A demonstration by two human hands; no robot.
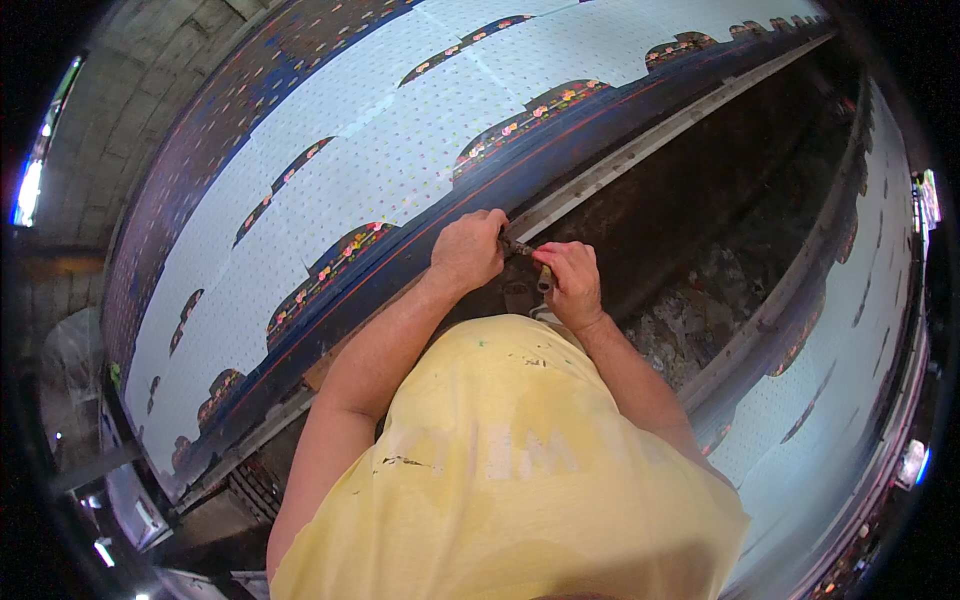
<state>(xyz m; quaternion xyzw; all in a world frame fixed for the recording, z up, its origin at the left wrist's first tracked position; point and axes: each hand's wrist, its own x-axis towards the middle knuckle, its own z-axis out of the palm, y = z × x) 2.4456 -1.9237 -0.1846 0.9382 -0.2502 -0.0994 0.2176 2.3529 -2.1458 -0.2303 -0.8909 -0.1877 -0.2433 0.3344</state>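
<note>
My left hand (470,252) is closed at the near edge of a long table, its fingertips pinching one end of a small dark, dirty metal-looking piece (517,247). My right hand (576,282) meets it from the other side, thumb and fingers closed round a small tool with a short, tan, rounded handle (545,279). The tool's tip seems to touch the dark piece; its exact kind is too small to make out. Pale blue dotted fabric (400,150), with dark floral-edged shapes along it, lies flat on the table beyond my hands.
A pale metal rail (660,158) runs along the table's near edge. A dark aisle floor (690,215) lies to the right, with scattered scraps (695,318) on it. Across the aisle stands a second long table with similar fabric (850,340). A block wall (130,110) rises at far left.
</note>
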